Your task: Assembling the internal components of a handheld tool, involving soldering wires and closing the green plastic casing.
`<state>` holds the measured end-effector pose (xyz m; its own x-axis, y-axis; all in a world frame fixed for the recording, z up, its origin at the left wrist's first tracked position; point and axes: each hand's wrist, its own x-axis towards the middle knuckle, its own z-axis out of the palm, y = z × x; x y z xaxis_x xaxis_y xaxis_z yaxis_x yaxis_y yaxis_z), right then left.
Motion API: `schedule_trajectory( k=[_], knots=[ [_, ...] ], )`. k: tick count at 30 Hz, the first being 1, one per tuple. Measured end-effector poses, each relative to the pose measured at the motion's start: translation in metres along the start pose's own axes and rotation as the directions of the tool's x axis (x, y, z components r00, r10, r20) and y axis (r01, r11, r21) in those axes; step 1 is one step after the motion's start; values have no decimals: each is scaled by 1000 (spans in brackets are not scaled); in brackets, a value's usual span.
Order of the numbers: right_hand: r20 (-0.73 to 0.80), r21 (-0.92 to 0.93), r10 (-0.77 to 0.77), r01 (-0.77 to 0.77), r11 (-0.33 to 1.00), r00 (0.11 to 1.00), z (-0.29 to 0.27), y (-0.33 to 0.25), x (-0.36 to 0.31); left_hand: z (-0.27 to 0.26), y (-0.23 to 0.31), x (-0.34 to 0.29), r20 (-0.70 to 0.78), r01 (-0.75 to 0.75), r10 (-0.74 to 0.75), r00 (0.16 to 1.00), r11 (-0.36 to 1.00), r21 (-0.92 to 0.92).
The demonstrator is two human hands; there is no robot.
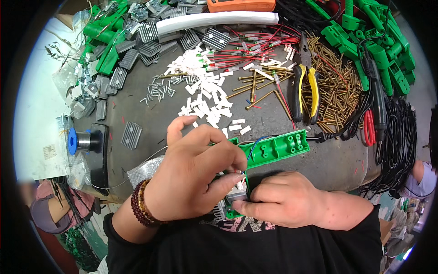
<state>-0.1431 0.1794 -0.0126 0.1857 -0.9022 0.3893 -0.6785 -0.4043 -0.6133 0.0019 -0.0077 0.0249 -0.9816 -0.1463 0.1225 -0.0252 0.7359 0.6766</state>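
Observation:
An L-shaped green plastic housing [278,150] lies before me, its ribbed inside facing up and a blue wire and a black cord running into it. My left hand [194,171] bends over its corner, thumb and forefinger pinched together; what sits between the tips is too small to make out. Just under those fingertips show a small white piece [238,186] and a grey metal part [236,196] in the housing's near arm. My right hand [287,197] is closed, its thumb and fingers gripping the near arm at the metal part. Both hands partly hide the housing.
White sleeves [212,89], small screws [157,89], brass bolts [340,86] and yellow-handled pliers [312,91] lie beyond. Finned heat sinks [131,135] and a solder spool [81,140] are left. Green housings [388,50], a soldering iron [376,91] and black cables [397,137] crowd the right.

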Motion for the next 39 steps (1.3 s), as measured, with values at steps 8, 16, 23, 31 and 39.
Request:
schedule_trajectory(
  k=[8,16,23,31,39],
  knots=[
    [30,-1,4,-4,1000,1000,0,0,-4,-38,-5,18,235,-266,208,949,930,252],
    [-27,-105,-92,89,991,995,1,-2,-4,-35,2,34,422,-352,262,868,924,151],
    [-49,-123,-116,110,986,992,4,-2,-2,-35,5,50,585,-410,258,769,901,141],
    [-96,-68,-133,127,990,986,6,1,0,-33,-5,33,370,-321,278,887,945,59],
    [-69,-47,-132,129,991,989,3,1,2,-32,-6,30,381,-308,259,888,948,73]
  ],
)
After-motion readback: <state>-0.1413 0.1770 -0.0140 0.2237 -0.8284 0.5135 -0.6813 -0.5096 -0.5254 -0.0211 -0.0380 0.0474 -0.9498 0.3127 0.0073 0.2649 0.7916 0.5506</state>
